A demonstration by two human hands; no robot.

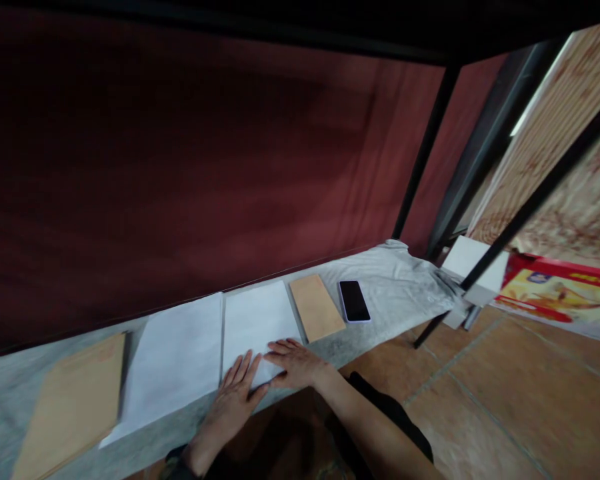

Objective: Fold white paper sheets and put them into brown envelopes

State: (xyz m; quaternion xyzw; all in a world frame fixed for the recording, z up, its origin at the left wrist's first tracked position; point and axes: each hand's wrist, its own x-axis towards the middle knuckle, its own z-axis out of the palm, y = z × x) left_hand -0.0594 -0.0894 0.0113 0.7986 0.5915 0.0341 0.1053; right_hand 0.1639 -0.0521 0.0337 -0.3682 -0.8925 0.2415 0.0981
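Note:
Both my hands rest flat on a white paper sheet [257,320] that lies on a grey cloth-covered table [385,280]. My left hand [235,393] presses the sheet's near edge with fingers stretched out. My right hand [295,360] lies palm down at the sheet's near right corner, fingers extended, touching my left hand's fingertips. Neither hand holds anything.
A larger white sheet [175,360] lies left of it, then a brown envelope [70,403]. To the right lie a small tan envelope [316,307] and a black phone [354,301]. A dark red wall stands behind. Black frame posts [423,157], a white box [473,270] and tiled floor are at right.

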